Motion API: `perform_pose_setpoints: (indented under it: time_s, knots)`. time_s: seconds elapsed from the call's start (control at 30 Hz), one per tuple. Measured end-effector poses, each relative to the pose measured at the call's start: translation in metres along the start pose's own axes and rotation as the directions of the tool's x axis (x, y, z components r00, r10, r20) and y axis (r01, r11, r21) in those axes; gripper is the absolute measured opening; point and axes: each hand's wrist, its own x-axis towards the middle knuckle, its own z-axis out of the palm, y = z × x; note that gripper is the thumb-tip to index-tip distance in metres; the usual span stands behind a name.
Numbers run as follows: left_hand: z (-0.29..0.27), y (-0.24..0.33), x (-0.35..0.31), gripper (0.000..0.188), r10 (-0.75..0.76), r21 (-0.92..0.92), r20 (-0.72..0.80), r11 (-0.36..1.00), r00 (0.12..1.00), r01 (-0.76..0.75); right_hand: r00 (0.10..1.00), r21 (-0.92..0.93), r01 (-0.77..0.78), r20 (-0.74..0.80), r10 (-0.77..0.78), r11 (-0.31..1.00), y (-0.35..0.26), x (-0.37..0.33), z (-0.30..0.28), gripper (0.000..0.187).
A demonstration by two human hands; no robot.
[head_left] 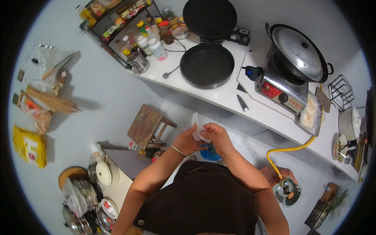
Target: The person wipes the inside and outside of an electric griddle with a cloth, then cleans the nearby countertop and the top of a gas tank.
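Left hand (pixel 188 141) and right hand (pixel 219 138) grasping a thin, crumpled white sheet (pixel 198 132).
Long white countertop (pixel 227 96) beyond; pale tiled floor (pixel 243 140) below.

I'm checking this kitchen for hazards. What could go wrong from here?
The yellow hose looping from the counter down to the gas cylinder might get snagged. The raised lid of the electric griddle could swing shut if knocked. The thin white tissue, held by the left hand and right hand, may tear if pulled hard.
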Motion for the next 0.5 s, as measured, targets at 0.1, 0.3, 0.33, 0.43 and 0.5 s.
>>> perform_pose_setpoints:
  time_s: [0.1,0.3,0.33,0.43,0.5]
  knots:
    - [-0.022,0.022,0.035,0.035,0.312,0.298,-0.258,0.926,0.914,-0.232,0.979,-0.102,0.082,-0.181,-0.099,0.991,0.003,0.019,0.001,0.004]
    - [-0.008,0.092,0.053,0.022,0.27,0.434,-0.268,0.891,0.925,-0.134,0.829,0.178,0.158,-0.559,-0.032,0.971,0.025,0.051,0.011,0.011]
    - [-0.011,0.099,0.058,0.021,0.265,0.431,-0.244,0.891,0.933,-0.14,0.798,0.197,0.179,-0.602,-0.025,0.964,0.031,0.056,0.014,0.012]
    - [-0.023,0.114,0.065,0.017,0.263,0.481,-0.183,0.864,0.947,-0.147,0.7,0.087,0.248,-0.705,-0.116,0.965,0.04,0.066,0.032,0.016]
    - [-0.02,0.121,0.065,0.019,0.24,0.543,-0.125,0.829,0.963,-0.136,0.639,-0.14,0.297,-0.706,-0.305,0.945,0.044,0.07,0.044,0.02]
